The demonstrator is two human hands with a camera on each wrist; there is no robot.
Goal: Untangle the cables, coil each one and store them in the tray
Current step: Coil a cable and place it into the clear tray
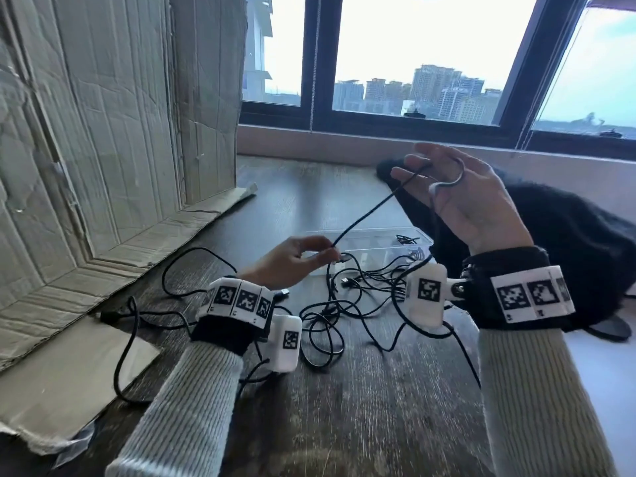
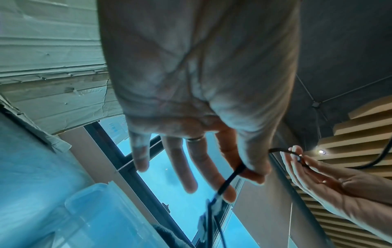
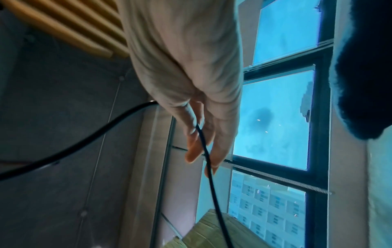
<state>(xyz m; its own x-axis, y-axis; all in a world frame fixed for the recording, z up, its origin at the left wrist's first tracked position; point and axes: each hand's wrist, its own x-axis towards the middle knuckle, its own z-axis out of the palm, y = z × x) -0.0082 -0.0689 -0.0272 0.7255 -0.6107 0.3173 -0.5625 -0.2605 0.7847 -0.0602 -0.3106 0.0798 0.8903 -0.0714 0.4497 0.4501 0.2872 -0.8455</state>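
Left hand [image 1: 292, 259] is pinching a black cable [image 1: 359, 222] near its plug end, thumb against forefinger, by the clear tray [image 1: 375, 247]. Right hand [image 1: 471, 201] is raised, fingers spread, with that cable looped over them. The other cables [image 1: 327, 311] lie tangled on the wooden table [image 1: 378, 407] beside the tray.

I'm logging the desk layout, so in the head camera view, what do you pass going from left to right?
First the cardboard sheets → left hand, pinching a black cable → clear tray → right hand, the same cable looped over its fingers → black fleecy garment.
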